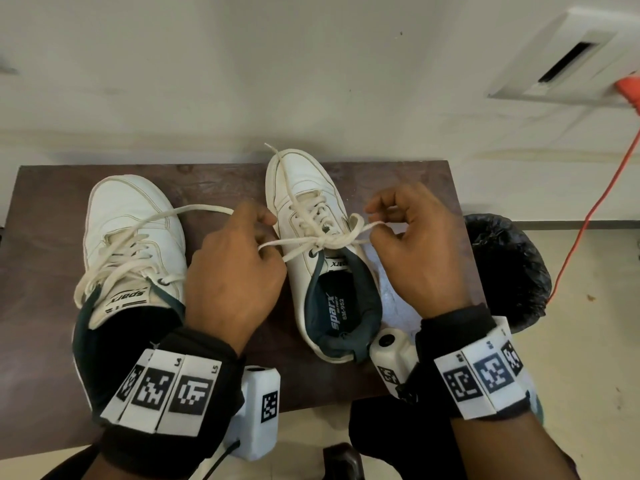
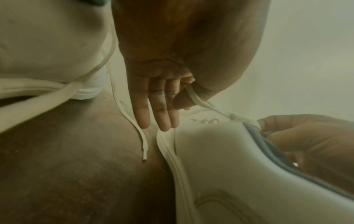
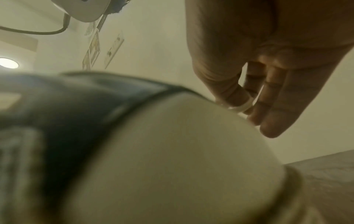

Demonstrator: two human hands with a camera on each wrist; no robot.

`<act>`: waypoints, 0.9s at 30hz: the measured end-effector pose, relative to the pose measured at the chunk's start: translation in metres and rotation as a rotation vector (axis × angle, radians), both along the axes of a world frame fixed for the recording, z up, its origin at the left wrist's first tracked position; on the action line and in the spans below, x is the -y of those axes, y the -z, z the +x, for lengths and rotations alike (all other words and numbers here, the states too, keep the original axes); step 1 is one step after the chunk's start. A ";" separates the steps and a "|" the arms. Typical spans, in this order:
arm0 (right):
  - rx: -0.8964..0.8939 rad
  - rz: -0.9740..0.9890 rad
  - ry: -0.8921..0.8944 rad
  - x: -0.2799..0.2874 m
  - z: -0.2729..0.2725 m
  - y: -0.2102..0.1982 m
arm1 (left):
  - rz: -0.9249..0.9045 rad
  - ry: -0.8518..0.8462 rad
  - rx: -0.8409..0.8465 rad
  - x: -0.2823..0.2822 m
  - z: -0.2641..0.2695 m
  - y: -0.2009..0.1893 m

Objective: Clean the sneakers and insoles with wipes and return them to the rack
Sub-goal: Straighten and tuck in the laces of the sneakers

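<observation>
Head view has me looking down at two white sneakers on a dark brown counter [image 1: 225, 181] pushed against a pale wall. I'll use the right sneaker [image 1: 322, 244] as my landmark, since both hands are working its lace [image 1: 325, 241]. My left hand [image 1: 235, 268] sits just left of it, thumb and forefinger pinching one lace strand, the other fingers [image 2: 153, 109] held straight and together in the left wrist view. My right hand [image 1: 422, 251] is just right of it, its fingers pinching the other strand at the loop, with the knot between the two hands.

Handling guess: the lace is soft, flat and floppy, so it goes wherever I pull it, and gripping near the knot gives the most control. The shoe itself looks light and fairly stiff in the sole, soft at the padded collar; I'd lift it by the heel or pinch the collar edge.

Left of the landmark is the left sneaker [image 1: 128, 244], laces loose and trailing across the counter. Right of it, off the counter edge, a bin lined with a black bag [image 1: 509, 268]. An orange cable [image 1: 595, 202] hangs down the wall further right.
</observation>
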State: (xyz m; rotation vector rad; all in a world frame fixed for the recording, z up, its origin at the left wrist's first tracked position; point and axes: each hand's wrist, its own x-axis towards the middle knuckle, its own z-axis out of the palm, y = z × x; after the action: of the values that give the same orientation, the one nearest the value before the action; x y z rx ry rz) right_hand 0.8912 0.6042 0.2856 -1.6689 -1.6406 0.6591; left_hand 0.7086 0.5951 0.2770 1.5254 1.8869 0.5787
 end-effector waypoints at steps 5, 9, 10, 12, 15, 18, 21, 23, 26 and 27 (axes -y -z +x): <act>0.011 0.027 0.096 -0.002 0.004 0.010 | -0.029 0.034 -0.016 0.001 -0.001 0.005; 0.057 -0.023 0.171 -0.004 0.007 0.018 | -0.064 0.057 -0.053 0.000 -0.006 0.013; 0.089 -0.024 0.172 -0.004 0.007 0.019 | -0.067 0.057 -0.067 0.000 -0.008 0.014; 0.135 -0.031 0.167 -0.005 0.008 0.021 | -0.062 0.065 -0.104 0.000 -0.012 0.016; 0.200 -0.050 0.158 -0.004 0.008 0.020 | -0.037 0.090 -0.162 0.002 -0.014 0.017; 0.225 -0.094 0.141 -0.005 0.007 0.022 | 0.018 0.103 -0.194 0.004 -0.014 0.017; -0.007 -0.232 0.113 -0.008 0.013 0.024 | 0.053 0.078 -0.150 0.004 -0.013 0.014; -0.144 -0.301 0.107 -0.007 0.014 0.019 | 0.041 0.045 -0.108 0.003 -0.013 0.012; -0.250 -0.373 0.068 -0.007 0.015 0.015 | -0.022 0.051 -0.122 0.002 -0.013 0.017; -0.222 -0.391 0.051 -0.007 0.015 0.016 | -0.043 0.066 -0.144 0.002 -0.013 0.020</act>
State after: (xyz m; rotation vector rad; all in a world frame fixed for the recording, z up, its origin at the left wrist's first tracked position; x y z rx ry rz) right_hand 0.9064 0.6110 0.2695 -1.8209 -1.3683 1.1531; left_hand 0.6955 0.5927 0.2569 1.6324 1.9341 0.4061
